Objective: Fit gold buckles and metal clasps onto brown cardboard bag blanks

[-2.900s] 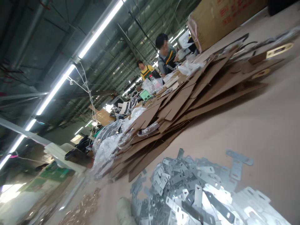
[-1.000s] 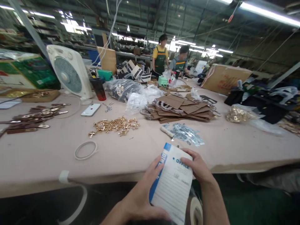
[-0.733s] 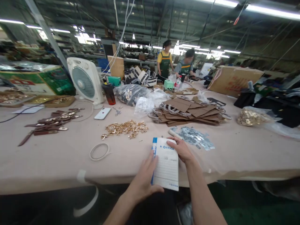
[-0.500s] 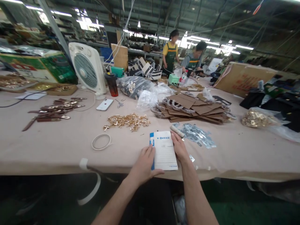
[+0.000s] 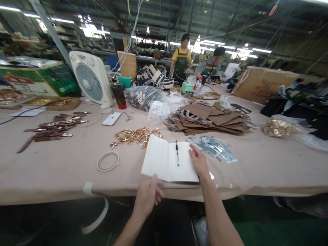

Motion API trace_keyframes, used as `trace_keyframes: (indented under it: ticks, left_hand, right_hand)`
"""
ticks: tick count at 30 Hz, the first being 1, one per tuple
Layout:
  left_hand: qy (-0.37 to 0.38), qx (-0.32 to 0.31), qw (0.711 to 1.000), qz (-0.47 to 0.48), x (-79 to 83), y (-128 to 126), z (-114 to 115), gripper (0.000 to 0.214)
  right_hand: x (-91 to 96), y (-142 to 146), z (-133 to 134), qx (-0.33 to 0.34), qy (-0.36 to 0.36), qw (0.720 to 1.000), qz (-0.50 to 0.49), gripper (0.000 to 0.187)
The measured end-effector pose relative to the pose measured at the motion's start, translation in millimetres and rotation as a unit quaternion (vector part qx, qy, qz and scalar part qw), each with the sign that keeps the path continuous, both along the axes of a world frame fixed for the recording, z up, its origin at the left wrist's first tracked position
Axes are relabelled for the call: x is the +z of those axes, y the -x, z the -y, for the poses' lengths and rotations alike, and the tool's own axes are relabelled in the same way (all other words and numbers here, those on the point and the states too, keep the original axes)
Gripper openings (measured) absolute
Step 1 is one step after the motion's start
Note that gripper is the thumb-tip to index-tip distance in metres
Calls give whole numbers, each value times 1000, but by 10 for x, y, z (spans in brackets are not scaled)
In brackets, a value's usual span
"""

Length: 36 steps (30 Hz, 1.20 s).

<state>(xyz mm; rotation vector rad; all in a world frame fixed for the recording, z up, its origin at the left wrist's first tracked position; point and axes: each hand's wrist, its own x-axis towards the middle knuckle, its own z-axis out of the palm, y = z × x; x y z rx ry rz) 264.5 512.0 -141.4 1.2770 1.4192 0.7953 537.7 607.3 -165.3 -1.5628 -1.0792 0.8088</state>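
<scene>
An open notebook [image 5: 157, 159] lies at the table's front edge with blank-looking pages. A black-and-clear pen [image 5: 177, 153] rests along its right page. My right hand [image 5: 200, 163] holds the notebook's right side, its fingertips over the page edge. Just below the lower left edge is my left hand [image 5: 148, 195], somewhat blurred, with the thumb apart from loosely bent fingers and nothing seen in it. Beyond the notebook is a pile of gold metal fittings [image 5: 135, 135]. Flat silver metal pieces [image 5: 216, 148] are spread to its right.
A tape roll [image 5: 108, 161] and brown leather straps [image 5: 55, 127] lie left. Farther back are a phone [image 5: 111, 118], a fan [image 5: 89, 80], a dark tumbler [image 5: 119, 96] and stacked brown pieces [image 5: 212, 118]. A bag of gold hardware [image 5: 279, 127] sits right. Two people stand across the table.
The notebook was closed, its printed cover up; now it is open with the pen showing inside. My left hand has left the cover and moved down toward me. My right hand stays at the right side.
</scene>
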Motion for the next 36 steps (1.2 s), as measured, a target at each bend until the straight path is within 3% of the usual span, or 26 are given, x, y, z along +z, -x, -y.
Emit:
trace_keyframes:
  ticks: [2, 4, 6, 8, 10, 13, 18, 21, 23, 27, 29, 32, 34, 36]
  left_hand:
    - [-6, -50, 999, 11, 95, -36, 152, 68]
    - [-140, -133, 981, -32, 176, -114, 256, 53]
    - [-281, -212, 930, -109, 193, -234, 301, 38]
    - [-342, -253, 880, -209, 130, -375, 305, 53]
    - [-334, -245, 858, -304, 11, -508, 304, 73]
    - [-319, -224, 833, -392, -161, -640, 331, 85]
    - [-324, -225, 813, -429, -236, -673, 373, 90]
    - [-323, -225, 816, -423, -223, -654, 367, 87]
    - [-317, -228, 824, -411, -206, -629, 356, 85]
    - [-284, -247, 870, -319, -111, -493, 302, 85]
    - [-251, -213, 919, -217, -25, -381, 257, 79]
    - [-176, -90, 980, -22, 112, -222, 184, 66]
    - [-114, -36, 988, 99, 172, -166, 141, 61]
    - [-47, -26, 980, 192, 185, -162, 114, 62]
  right_hand:
    - [52, -22, -2, 6, -27, 996, 89, 58]
    - [122, 14, 13, -35, -69, 976, 202, 49]
    - [190, 123, 24, -60, -96, 955, 273, 43]
    - [232, 296, 15, -25, -81, 949, 302, 42]
    - [230, 501, -14, 24, -43, 939, 341, 41]
    - [156, 773, -77, 29, 15, 906, 423, 35]
    - [27, 926, -251, 7, 29, 886, 463, 34]
    - [45, 869, -449, -1, 21, 893, 449, 34]
    - [119, 816, -578, -8, 2, 914, 405, 34]
    - [408, 767, -528, -22, -42, 985, 169, 39]
    - [561, 797, -266, -6, -24, 1000, 12, 42]
    - [677, 927, 328, 41, 32, 991, -122, 45]
    - [653, 1064, 734, 82, 65, 979, -174, 43]
    - [567, 1218, 1067, 122, 91, 969, -195, 37]
